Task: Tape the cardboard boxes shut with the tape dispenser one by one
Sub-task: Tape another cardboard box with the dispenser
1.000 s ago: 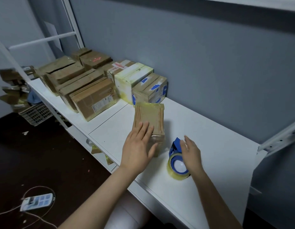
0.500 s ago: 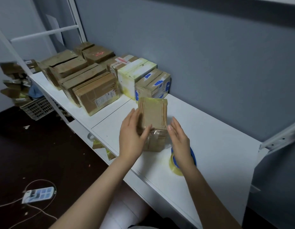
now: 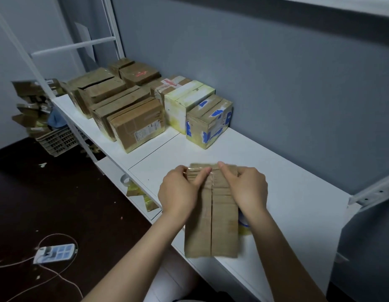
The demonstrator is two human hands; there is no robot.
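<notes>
A cluster of other boxes (image 3: 132, 118) stands far left on the surface (image 3: 287, 182). Nearer, the left hand (image 3: 180, 192) curls its grip over the far-left end of the cardboard box (image 3: 211, 227), thumb toward the centre seam. The box lies flat at the front edge, its long axis and seam pointing from the person toward the wall. The right hand (image 3: 246, 190) pinches the far end beside the seam. This looks like settling the box; next, 1 hand must fetch the tape dispenser (image 3: 244, 225), half hidden at its right.
</notes>
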